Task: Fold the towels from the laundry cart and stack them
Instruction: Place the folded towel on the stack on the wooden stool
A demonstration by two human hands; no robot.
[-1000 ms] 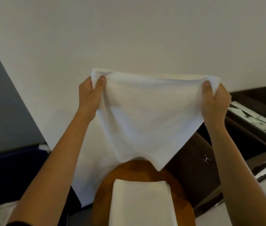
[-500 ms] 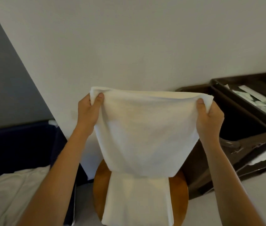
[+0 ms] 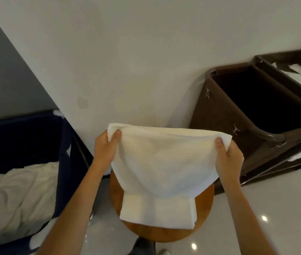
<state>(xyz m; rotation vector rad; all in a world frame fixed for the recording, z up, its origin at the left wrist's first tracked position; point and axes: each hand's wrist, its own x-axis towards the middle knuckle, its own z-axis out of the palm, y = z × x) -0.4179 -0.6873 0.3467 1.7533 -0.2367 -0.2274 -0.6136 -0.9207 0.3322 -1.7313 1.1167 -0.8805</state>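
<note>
White terry towel (image 3: 162,162), one item, held up in the air by its two top corners, the cloth sagging between them and narrowing downward. Its lower edge hangs over the far side of the stack of folded towels (image 3: 157,212); whether it touches the stack cannot be told. Left hand (image 3: 105,150): fingers clenched round the towel's left top corner, thumb on the near face. Right hand (image 3: 229,159): fingers likewise grasping the right top corner, thumb on the near face. Stack of folded towels: white, several layers visible at its right edge, squared, lying on the middle of the bench (image 3: 205,203), a round top of reddish-brown wood. Laundry cart (image 3: 26,129): dark blue fabric sides, standing on the left beside the bench, against the wall; it holds crumpled white linen (image 3: 17,190), unfolded. Brown bins (image 3: 212,122): two, hard-sided, on the right against the wall, the nearer one dark inside, the farther one holding pale items too small to identify. Wall (image 3: 146,52): plain off-white. Floor (image 3: 275,208): pale, glossy, with small light reflections.
</note>
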